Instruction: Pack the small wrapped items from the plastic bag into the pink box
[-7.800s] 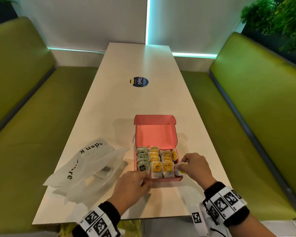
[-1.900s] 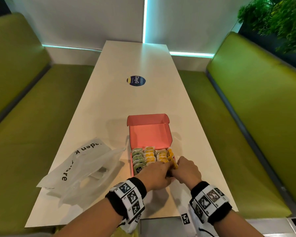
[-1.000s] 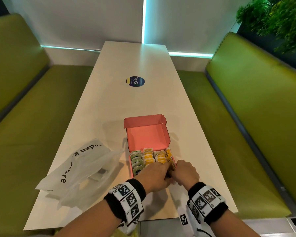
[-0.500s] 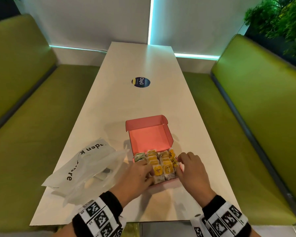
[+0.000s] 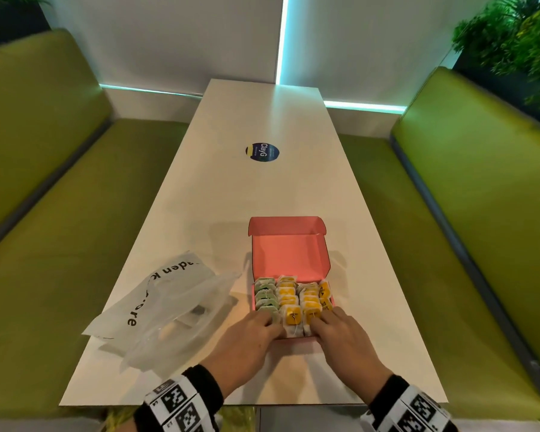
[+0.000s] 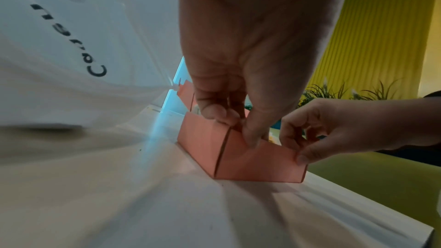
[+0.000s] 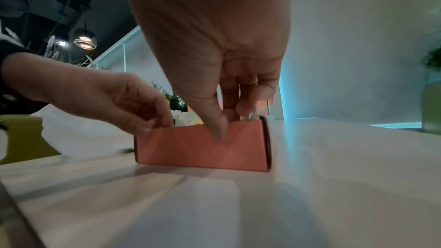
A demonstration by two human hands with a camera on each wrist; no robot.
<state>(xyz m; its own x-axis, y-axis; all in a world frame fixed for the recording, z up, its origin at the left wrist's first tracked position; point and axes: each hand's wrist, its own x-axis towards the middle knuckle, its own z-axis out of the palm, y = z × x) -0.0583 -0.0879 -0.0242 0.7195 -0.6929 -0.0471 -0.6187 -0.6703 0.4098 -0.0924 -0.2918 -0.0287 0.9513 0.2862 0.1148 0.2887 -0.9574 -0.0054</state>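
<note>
The pink box lies on the table with its lid standing open at the far side. Rows of small wrapped items, green on the left and yellow beside them, fill its tray. My left hand pinches the near wall at the left corner, thumb outside on the pink box and fingers over the rim. My right hand pinches the same wall further right, thumb on the front of the pink box, fingers inside among the packets. The plastic bag lies crumpled to the left, with something dim inside.
The long white table carries a round dark sticker further back. Green benches run along both sides, and a plant stands at the back right. The table's near edge is just behind my wrists.
My hands have drawn apart from over the front row and settled on the box's near wall. The box has turned a little and now sits square to me.
</note>
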